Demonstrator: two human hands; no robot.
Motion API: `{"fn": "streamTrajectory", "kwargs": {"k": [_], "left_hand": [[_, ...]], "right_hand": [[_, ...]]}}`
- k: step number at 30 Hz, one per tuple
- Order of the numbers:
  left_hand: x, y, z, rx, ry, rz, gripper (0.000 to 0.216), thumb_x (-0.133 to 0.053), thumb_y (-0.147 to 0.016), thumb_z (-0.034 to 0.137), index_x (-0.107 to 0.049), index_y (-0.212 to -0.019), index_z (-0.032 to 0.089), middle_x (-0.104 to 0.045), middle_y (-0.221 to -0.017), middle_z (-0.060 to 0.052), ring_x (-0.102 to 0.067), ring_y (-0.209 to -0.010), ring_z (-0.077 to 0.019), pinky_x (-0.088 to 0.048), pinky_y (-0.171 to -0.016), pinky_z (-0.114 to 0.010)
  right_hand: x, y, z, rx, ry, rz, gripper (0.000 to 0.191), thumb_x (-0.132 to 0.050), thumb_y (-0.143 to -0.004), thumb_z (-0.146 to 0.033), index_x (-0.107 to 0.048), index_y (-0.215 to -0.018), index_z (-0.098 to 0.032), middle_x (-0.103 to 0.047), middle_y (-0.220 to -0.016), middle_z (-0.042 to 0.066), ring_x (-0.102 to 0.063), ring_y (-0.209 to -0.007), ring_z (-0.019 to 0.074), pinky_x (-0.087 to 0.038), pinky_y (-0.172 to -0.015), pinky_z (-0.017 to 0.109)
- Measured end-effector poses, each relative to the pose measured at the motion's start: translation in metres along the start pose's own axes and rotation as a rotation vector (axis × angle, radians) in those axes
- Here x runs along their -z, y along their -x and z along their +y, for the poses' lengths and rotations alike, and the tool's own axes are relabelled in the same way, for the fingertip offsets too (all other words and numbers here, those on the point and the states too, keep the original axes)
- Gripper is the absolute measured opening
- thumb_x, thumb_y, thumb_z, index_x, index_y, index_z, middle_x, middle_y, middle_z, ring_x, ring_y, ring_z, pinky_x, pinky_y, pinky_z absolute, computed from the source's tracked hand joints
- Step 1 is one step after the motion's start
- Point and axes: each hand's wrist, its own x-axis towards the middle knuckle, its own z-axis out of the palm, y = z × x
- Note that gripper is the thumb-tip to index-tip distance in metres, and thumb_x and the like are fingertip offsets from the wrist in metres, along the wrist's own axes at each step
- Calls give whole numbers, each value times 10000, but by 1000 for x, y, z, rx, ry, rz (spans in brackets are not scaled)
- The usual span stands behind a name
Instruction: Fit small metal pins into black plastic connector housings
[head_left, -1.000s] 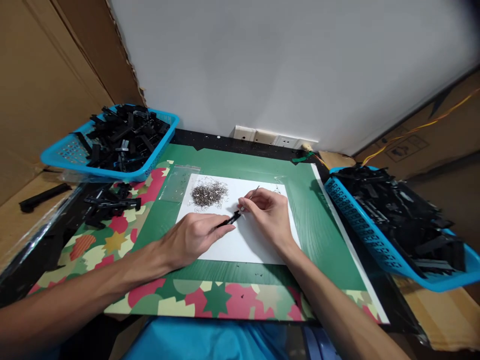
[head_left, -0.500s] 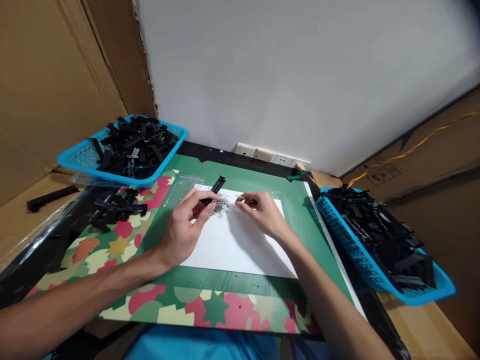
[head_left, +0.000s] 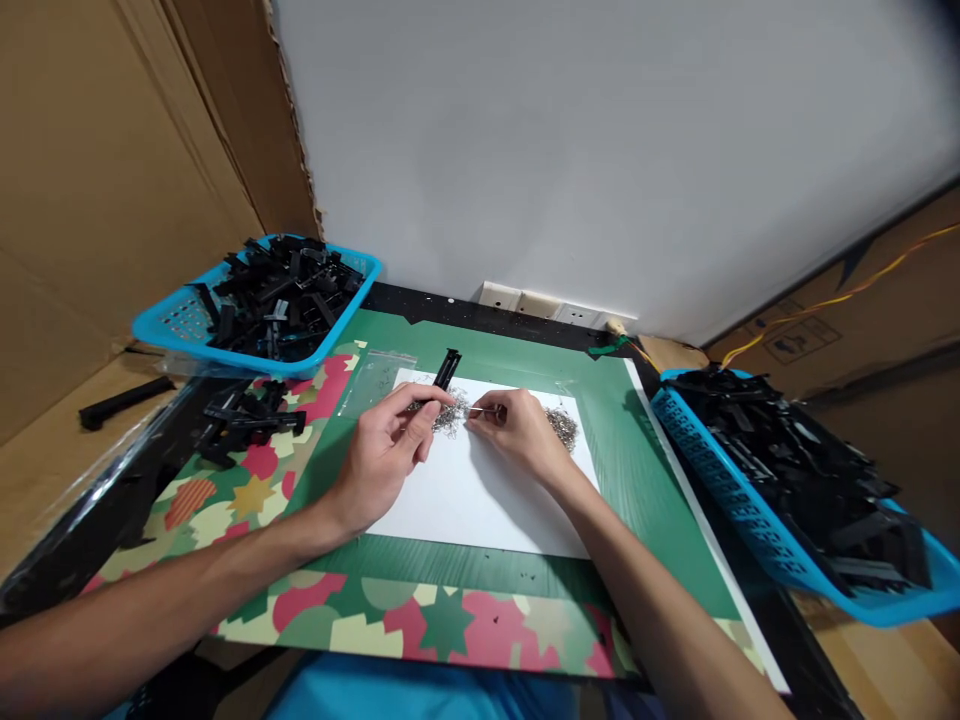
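Note:
My left hand (head_left: 394, 440) is closed on a long black plastic part (head_left: 448, 370), held between thumb and fingers with its far end pointing up and away. My right hand (head_left: 517, 430) pinches a thin, shiny metal piece (head_left: 480, 408) whose tip points at the left fingertips. The exact kind of that piece is too small to make out. Beneath the fingers, a pile of tiny silvery metal pieces (head_left: 450, 420) lies on a white sheet (head_left: 465, 500). A second, browner pile of small metal pieces (head_left: 562, 428) shows just beyond my right hand.
A blue basket (head_left: 161, 325) of black plastic parts stands at the back left, another blue basket (head_left: 757, 515) at the right. Several loose black parts (head_left: 244, 420) lie on the patterned mat at the left. A clear plastic bag (head_left: 375, 380) and wall sockets (head_left: 536, 303) are farther back.
My right hand has come closer to the left one, bringing the thin metal piece near the black part. The view has shifted slightly, and the browner pile now shows at the right.

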Motion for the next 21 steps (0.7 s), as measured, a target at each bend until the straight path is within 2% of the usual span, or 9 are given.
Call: {"fn": "streamTrajectory", "kwargs": {"k": [4, 7, 10, 12, 16, 21], "left_hand": [[1, 0, -1, 11, -10, 2, 298, -623, -1055, 460, -690, -1194, 206, -505, -579, 51, -392, -481, -83, -289, -440, -200], [1, 0, -2, -3, -17, -14, 292, -657, -1040, 437, -697, -1214, 205, -554, -623, 35, -445, -487, -80, -326, -430, -196], [-1, -1, -2, -42, 23, 1, 299, -707, -1009, 418, -669, -1217, 206, -696, -954, -49, -535, -506, -57, -365, -395, -191], [-2, -2, -2, -57, 59, 24, 305, -729, -994, 405, -618, -1208, 218, -682, -1143, -77, -559, -500, -35, -363, -370, -181], [-3, -3, -2, -55, 94, 37, 340, -749, -982, 387, -537, -1204, 241, -658, -1123, -46, -568, -487, -26, -357, -361, -160], [-3, -2, -3, -56, 80, 37, 332, -746, -984, 385, -533, -1193, 238, -643, -1115, -40, -565, -494, -23, -348, -362, -157]], "right_hand": [[-2, -1, 3, -50, -99, 3, 93, -769, -841, -238, -801, -881, -161, -712, -716, 26, -574, -634, 153, -393, -600, 275], [-2, -1, 4, -77, -126, 24, 136, -788, -811, -246, -810, -914, -160, -678, -681, 11, -549, -619, 146, -388, -593, 275], [-2, -1, 3, -56, -137, 18, 112, -777, -815, -249, -812, -873, -160, -661, -660, 7, -525, -608, 141, -377, -586, 278], [-2, 0, 3, -47, -155, 1, 102, -769, -824, -254, -807, -837, -160, -654, -650, 6, -516, -603, 138, -369, -582, 278], [-4, 0, 4, -68, -191, -12, 103, -773, -823, -260, -800, -838, -162, -673, -664, 12, -530, -613, 144, -372, -583, 280], [-5, -1, 10, -70, -279, -38, 107, -776, -821, -263, -783, -836, -157, -712, -714, 29, -582, -646, 155, -415, -612, 282]]}}
